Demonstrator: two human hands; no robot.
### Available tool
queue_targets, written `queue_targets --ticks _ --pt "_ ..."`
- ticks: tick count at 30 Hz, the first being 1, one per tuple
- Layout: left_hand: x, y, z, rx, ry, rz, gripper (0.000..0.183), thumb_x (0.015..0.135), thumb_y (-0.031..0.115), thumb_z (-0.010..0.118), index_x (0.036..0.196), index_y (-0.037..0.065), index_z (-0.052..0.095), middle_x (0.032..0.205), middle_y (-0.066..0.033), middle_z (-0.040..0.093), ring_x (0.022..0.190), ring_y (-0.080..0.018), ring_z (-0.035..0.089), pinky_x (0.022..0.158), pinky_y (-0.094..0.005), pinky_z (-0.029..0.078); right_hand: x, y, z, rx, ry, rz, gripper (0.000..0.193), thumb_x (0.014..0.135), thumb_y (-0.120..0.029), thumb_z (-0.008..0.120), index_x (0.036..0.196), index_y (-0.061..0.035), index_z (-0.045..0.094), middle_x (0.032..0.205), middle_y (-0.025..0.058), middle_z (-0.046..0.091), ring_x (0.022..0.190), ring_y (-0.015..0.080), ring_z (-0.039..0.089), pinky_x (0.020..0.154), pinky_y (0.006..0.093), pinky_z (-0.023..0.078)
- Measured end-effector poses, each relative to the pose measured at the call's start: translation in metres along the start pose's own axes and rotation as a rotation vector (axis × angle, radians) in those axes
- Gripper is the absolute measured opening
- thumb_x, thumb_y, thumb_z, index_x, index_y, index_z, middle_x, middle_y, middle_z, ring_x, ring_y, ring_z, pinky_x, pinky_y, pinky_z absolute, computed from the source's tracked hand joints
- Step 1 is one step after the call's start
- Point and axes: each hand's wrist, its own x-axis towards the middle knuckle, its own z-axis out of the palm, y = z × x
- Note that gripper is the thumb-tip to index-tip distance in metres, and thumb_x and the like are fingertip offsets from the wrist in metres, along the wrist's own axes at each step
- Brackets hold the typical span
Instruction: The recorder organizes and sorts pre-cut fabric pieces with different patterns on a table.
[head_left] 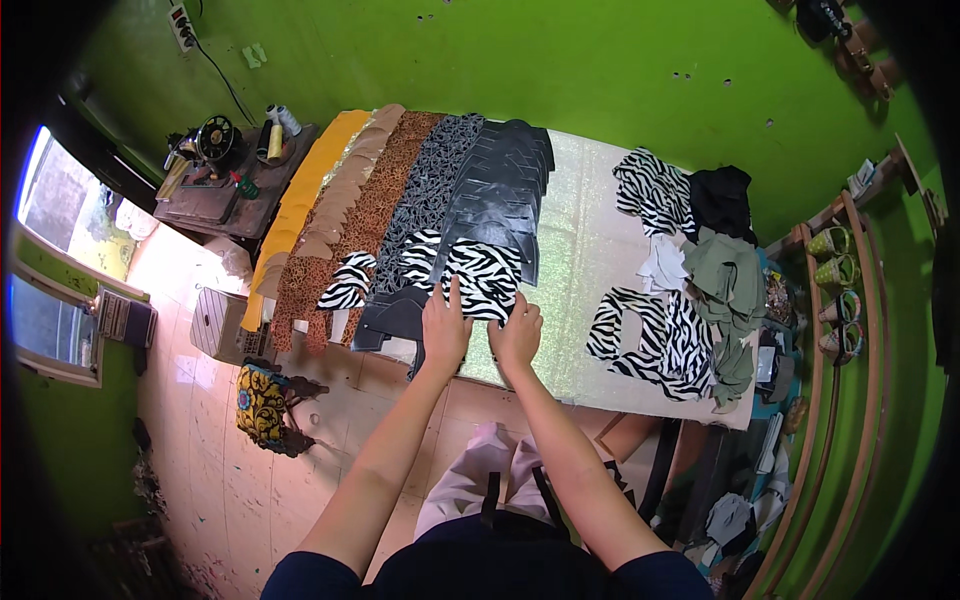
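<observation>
Fingers (pixel 455 294) at striped fabric's (pixel 485 278) near edge

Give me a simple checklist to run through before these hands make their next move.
1. Both hands at the piece: ok; left hand and right hand touch the near edge of the zebra-print piece.
2. Firm grip: cannot tell; the undersides are hidden.
3. Single layer between the hands: cannot tell from above.
4. Leopard-print row uncovered: not ok; a smaller zebra-print scrap overlaps it.
5. Olive-green cloth smoothed out: not ok; it lies crumpled.
</observation>
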Motion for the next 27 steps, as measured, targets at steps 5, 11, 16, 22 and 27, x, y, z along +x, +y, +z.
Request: queue_targets --ticks 5,11,16,22,27 --pt "0.000 -0.009 0.002 0.047 -0.013 0.012 0.075 0.064 0.015 0.072 0.129 0.004 0.035 0.112 -0.0194 0.046 0.096 -0.0308 0.047 0.084 -0.0381 0.039 -0.003 -0.004 -0.003 0.017 -0.020 -0.007 0.060 0.066 -0.017 0.065 0.119 -0.0015 0.041 0.100 0.0169 0.044 0.093 0.0317 0.045 0.080 0.0377 0.042" --pt "0.001 -0.005 0.000 0.012 -0.041 -0.017 0.073 0.064 0.013 0.070 0.127 0.003 0.035 0.116 -0.0206 0.045 0.104 -0.0335 0.045 0.088 -0.0396 0.038 -0.004 0.003 -0.006 0.043 -0.078 -0.021 0.064 0.067 -0.023 0.069 0.120 -0.0017 0.041 0.102 0.0169 0.044 0.095 0.0311 0.045 0.080 0.0370 0.042" --pt "-0.010 0.021 0.003 0.080 0.164 0.118 0.058 0.067 0.010 0.057 0.122 0.000 0.042 0.117 -0.0220 0.044 0.109 -0.0358 0.041 0.090 -0.0433 0.034 -0.004 0.013 -0.030 0.059 -0.067 -0.145 0.052 0.073 -0.026 0.063 0.116 -0.0015 0.046 0.101 0.0166 0.047 0.093 0.0314 0.047 0.080 0.0378 0.042" --pt "-0.020 0.096 0.028 -0.180 0.013 0.243 0.042 0.071 0.011 0.054 0.111 0.000 0.049 0.103 -0.0175 0.052 0.091 -0.0310 0.051 0.077 -0.0406 0.040 0.010 0.071 -0.082 -0.007 0.147 -0.114 0.036 0.077 -0.014 0.054 0.110 -0.0011 0.049 0.103 0.0167 0.049 0.099 0.0330 0.046 0.084 0.0423 0.037" --pt "-0.019 0.158 0.061 -0.247 -0.272 0.145 0.040 0.077 0.023 0.058 0.107 -0.002 0.049 0.092 -0.0180 0.054 0.085 -0.0327 0.055 0.073 -0.0399 0.046 0.032 0.150 -0.129 -0.317 0.236 0.166 0.045 0.071 -0.020 0.062 0.110 -0.0002 0.048 0.105 0.0172 0.047 0.099 0.0332 0.045 0.085 0.0433 0.037"
